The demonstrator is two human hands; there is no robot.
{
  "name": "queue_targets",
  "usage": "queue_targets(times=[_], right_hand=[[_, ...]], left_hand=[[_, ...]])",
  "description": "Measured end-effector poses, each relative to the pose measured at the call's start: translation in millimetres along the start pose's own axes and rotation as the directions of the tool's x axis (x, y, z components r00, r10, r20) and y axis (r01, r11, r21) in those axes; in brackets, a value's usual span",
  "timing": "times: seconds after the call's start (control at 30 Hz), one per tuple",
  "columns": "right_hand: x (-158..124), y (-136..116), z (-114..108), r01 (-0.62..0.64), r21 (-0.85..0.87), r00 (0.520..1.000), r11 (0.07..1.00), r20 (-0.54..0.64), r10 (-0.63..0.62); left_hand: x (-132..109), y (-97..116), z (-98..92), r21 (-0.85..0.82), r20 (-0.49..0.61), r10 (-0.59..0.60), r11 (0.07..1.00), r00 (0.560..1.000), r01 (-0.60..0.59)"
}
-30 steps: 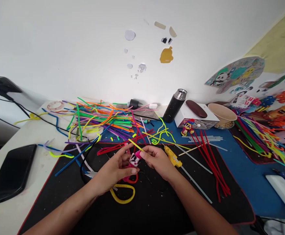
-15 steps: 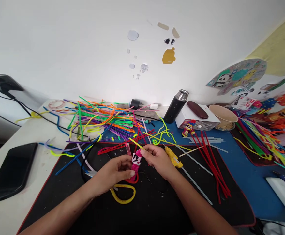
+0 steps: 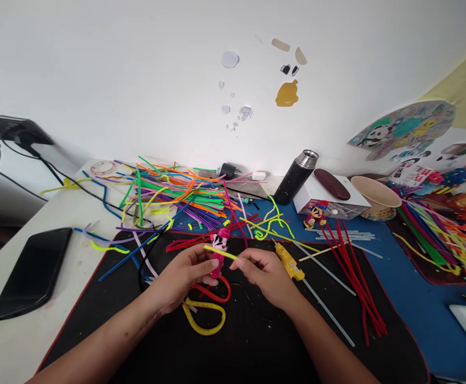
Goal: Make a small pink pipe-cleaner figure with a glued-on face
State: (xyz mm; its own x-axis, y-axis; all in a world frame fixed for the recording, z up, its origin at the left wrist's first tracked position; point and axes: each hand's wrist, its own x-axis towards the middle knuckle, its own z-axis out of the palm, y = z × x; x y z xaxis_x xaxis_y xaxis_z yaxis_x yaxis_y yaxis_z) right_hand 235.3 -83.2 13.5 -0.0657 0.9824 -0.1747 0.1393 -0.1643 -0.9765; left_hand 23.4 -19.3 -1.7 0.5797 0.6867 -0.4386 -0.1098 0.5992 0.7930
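My left hand [image 3: 193, 272] is closed round the lower body of a small pink pipe-cleaner figure [image 3: 219, 240] with a white and black face, held upright. Between the fingertips of my right hand [image 3: 263, 272] is one end of a short yellow pipe cleaner [image 3: 222, 253], which crosses in front of the figure. Below the hands lie scissors with one red handle [image 3: 224, 293] and one yellow handle [image 3: 205, 325]. A yellow glue gun [image 3: 289, 261] rests just right of my right hand, a clear glue stick [image 3: 329, 312] at its rear.
A heap of coloured pipe cleaners [image 3: 181, 194] covers the back of the table. Red pipe cleaners [image 3: 356, 282] lie at right, near a finished figure [image 3: 316, 214]. A black thermos [image 3: 295, 178] stands beside a white box [image 3: 353, 200]. At left is a black phone-like slab [image 3: 31, 272].
My right hand has drawn away from the figure's head and lowered, bringing the yellow pipe cleaner across the figure's front. The view has shifted slightly left.
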Motion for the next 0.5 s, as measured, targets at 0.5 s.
queue_targets(times=[0.5], right_hand=[[0.7,2.9,10.6,0.01,-0.15,0.998,0.989,-0.066,-0.02]], left_hand=[[-2.7,-3.0,7.0,0.018,0.014,0.0,1.0,1.0,0.0]])
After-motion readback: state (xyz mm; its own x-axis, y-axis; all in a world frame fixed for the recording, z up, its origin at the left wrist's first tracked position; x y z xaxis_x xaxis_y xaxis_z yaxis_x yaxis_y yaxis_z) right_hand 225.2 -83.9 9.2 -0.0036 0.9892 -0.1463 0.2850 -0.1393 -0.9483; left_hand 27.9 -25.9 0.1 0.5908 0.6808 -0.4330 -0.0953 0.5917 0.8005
